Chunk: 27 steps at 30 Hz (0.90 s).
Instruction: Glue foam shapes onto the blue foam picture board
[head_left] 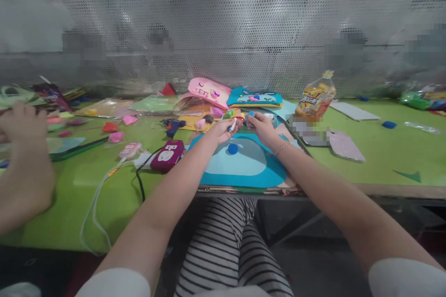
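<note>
Past the disc [233, 149], my left hand [224, 131] — nearer — pinches a white piece [232, 125], my right hand [262, 126] a blue lump [251, 114].

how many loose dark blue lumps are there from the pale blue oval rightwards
3: the first lump on the pale blue oval; the second lump on the green table, right of the snack bag; the third lump farther back. Others may be hidden.

A small blue piece [251, 114] and a white piece [232, 125] are held near a flat two-tone blue sheet [249, 164].
</note>
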Each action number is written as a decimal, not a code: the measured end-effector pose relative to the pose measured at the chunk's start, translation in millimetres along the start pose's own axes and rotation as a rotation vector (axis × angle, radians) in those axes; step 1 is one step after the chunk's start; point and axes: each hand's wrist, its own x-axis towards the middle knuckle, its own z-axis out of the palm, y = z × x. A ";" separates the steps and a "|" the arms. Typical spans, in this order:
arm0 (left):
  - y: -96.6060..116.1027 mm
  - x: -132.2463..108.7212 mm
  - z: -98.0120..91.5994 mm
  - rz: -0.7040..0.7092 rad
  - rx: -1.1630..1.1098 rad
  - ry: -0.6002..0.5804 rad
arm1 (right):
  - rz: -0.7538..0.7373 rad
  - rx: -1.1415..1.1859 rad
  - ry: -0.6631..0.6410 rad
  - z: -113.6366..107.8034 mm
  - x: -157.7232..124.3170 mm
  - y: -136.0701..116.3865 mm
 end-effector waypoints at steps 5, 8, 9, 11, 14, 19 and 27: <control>0.9 1.8 -1.7 -0.003 -0.044 -0.003 | -0.001 -0.016 -0.018 0.6 -0.5 -0.3; 0.0 4.0 -2.1 0.004 -0.072 -0.013 | 0.007 -0.011 -0.014 1.1 -0.9 -1.4; -0.6 4.8 -2.0 0.013 -0.072 -0.016 | 0.010 -0.003 -0.014 1.2 -1.0 -1.6; -1.7 6.0 -1.6 0.033 -0.061 -0.026 | 0.010 0.009 -0.016 1.0 -1.0 -1.7; -2.2 5.8 -1.0 0.036 -0.043 -0.035 | 0.000 0.001 -0.029 0.2 -0.8 -0.4; 0.6 1.0 0.8 0.001 -0.071 -0.005 | 0.017 -0.010 -0.048 -1.0 -0.1 2.0; 2.7 -6.7 5.3 -0.049 -0.083 -0.046 | 0.026 -0.013 -0.062 -0.4 -1.3 0.8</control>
